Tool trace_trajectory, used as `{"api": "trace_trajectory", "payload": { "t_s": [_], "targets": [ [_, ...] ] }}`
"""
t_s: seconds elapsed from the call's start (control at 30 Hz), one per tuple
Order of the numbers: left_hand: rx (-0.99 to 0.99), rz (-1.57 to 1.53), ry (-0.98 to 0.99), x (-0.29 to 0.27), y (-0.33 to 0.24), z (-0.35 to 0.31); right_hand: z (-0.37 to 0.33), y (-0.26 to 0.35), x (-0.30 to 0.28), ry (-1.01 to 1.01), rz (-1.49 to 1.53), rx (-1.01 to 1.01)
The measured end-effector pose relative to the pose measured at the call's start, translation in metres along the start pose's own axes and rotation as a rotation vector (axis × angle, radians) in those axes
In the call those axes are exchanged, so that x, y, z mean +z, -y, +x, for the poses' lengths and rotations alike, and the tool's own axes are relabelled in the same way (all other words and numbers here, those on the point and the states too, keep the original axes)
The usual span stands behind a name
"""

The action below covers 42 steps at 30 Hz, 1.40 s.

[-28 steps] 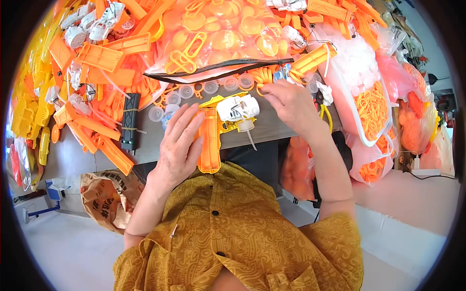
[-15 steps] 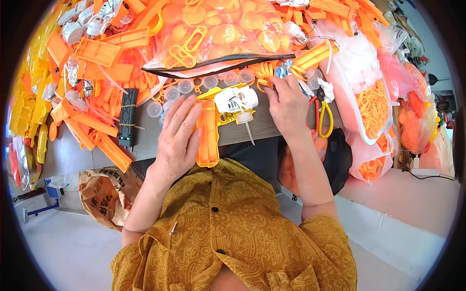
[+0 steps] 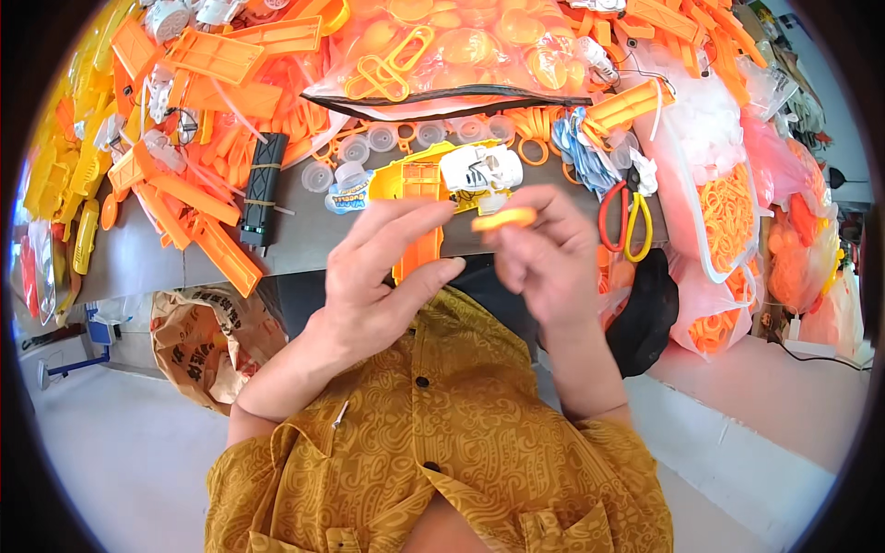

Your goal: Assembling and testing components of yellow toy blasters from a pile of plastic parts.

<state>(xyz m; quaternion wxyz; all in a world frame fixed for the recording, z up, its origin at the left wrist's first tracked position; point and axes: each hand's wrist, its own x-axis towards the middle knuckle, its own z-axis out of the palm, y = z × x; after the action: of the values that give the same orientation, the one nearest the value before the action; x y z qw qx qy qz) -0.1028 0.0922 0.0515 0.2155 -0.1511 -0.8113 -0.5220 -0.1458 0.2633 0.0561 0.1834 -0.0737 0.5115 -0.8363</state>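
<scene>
A yellow and orange pistol-shaped toy shell lies on the table in front of me, a white motor-like part with wires set in its upper right. My left hand hovers over the shell's handle, fingers stretched and thumb apart, holding nothing. It hides part of the handle. Between the thumb and fingers of my right hand is a small round orange plastic piece, seen nearly edge-on. That piece is just below the white part, apart from my left hand.
Clear plastic cups line the shell's far side, with orange rings and blue printed sachets to their right. Red-and-yellow-handled scissors lie at right. Orange parts and a black banded block sit left. A large bag stands behind.
My right hand has come from the ring and sachet area back toward the middle, now with the round orange piece. My left hand has moved right, over the handle. The view has shifted slightly.
</scene>
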Motion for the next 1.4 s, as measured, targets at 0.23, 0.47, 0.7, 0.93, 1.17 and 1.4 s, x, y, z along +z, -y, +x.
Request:
{"api": "trace_trajectory", "payload": {
  "t_s": [0.23,0.47,0.7,0.93,1.17,1.4],
  "targets": [
    [-0.275,-0.308,0.130,-0.001,-0.001,-0.013,-0.026,-0.030,0.014,0.033,0.191,0.134],
    [-0.419,-0.290,0.360,-0.020,0.001,-0.006,-0.023,-0.017,-0.002,0.335,-1.204,-0.795],
    [-0.205,-0.046,0.259,-0.013,0.011,-0.006,-0.018,-0.017,-0.001,0.333,-1.318,-0.675],
    [0.170,0.517,0.255,-0.010,0.035,-0.004,-0.003,-0.032,-0.004,0.149,-1.350,-0.546],
    [0.180,0.437,0.264,-0.007,0.046,-0.005,0.008,-0.027,-0.003,0.272,-1.561,-0.466],
    [0.238,0.514,0.239,-0.004,0.042,-0.001,0.021,-0.017,-0.005,0.382,-1.430,-0.416]
  ]
}}
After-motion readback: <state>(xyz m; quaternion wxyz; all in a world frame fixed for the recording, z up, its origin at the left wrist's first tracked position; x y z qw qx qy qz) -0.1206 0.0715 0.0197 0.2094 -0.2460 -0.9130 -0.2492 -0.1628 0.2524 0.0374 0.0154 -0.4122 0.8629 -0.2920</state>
